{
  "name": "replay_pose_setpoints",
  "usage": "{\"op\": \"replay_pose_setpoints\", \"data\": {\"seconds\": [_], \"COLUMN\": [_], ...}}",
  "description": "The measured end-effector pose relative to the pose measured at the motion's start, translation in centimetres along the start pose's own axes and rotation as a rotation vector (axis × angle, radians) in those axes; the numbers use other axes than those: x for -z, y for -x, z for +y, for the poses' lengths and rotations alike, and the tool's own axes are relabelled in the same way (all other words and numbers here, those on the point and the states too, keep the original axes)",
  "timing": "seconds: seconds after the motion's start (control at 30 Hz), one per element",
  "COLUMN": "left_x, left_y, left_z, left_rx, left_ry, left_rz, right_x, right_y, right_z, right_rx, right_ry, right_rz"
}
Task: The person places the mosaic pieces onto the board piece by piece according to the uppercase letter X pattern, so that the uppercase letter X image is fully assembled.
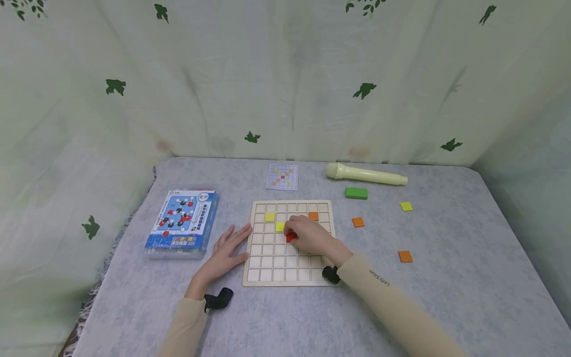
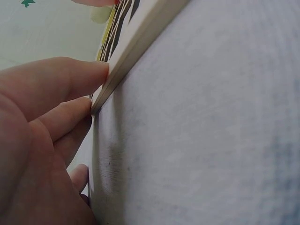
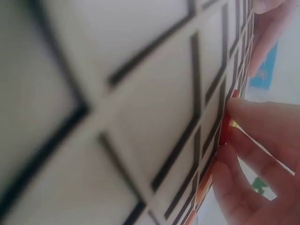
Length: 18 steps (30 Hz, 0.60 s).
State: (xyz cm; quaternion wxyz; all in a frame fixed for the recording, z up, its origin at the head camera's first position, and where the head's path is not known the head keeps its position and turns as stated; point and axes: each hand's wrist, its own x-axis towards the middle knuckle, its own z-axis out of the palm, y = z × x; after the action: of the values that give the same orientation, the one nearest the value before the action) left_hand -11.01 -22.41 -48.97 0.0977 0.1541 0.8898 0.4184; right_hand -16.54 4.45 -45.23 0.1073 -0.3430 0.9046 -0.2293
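A square wooden grid board (image 1: 261,275) lies on the table. My right hand (image 1: 310,235) is over its middle, pinching a red square tile (image 1: 291,237) between thumb and fingers. In the right wrist view the red tile (image 3: 225,126) is at the grid surface; whether it is fully inside a cell I cannot tell. Two yellow tiles (image 1: 269,216) and an orange tile (image 1: 314,216) sit in cells; my right hand hides some others. My left hand (image 1: 225,255) touches the board's left edge with extended fingers, also visible in the left wrist view (image 2: 56,93).
Right of the board lie two loose orange tiles (image 1: 405,256), a yellow tile (image 1: 406,206) and a green block (image 1: 356,193). Behind them is a pale yellow microphone-shaped stick (image 1: 368,175). A pattern card (image 1: 282,177) lies behind the board. A boxed molecule-model set (image 1: 180,223) stands at the left.
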Motion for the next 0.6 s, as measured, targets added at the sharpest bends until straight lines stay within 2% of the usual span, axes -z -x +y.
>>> {"op": "replay_pose_setpoints", "data": {"seconds": [0.13, 0.23, 0.37, 0.53, 0.6], "left_x": [-0.1, -0.1, -0.1, -0.1, -0.1], "left_y": [-0.1, -0.1, -0.1, 0.0, 0.0], "left_z": [0.0, 0.1, 0.2, 0.2, 0.2], "left_rx": [-0.001, -0.002, 0.003, 0.006, 0.006], "left_ry": [-0.002, -0.006, -0.003, 0.002, 0.005], "left_rz": [0.001, 0.001, 0.002, 0.001, 0.002], "right_x": [0.3, 1.1, 2.6, 4.1, 4.4], "right_y": [0.9, 2.2, 4.6, 7.8, 8.8], "right_z": [0.4, 1.7, 5.0, 9.4, 10.7], "right_rx": [-0.026, -0.063, -0.116, -0.255, -0.283], "right_ry": [-0.021, -0.107, -0.216, -0.231, -0.231], "right_rz": [0.026, 0.074, 0.168, 0.251, 0.264]}}
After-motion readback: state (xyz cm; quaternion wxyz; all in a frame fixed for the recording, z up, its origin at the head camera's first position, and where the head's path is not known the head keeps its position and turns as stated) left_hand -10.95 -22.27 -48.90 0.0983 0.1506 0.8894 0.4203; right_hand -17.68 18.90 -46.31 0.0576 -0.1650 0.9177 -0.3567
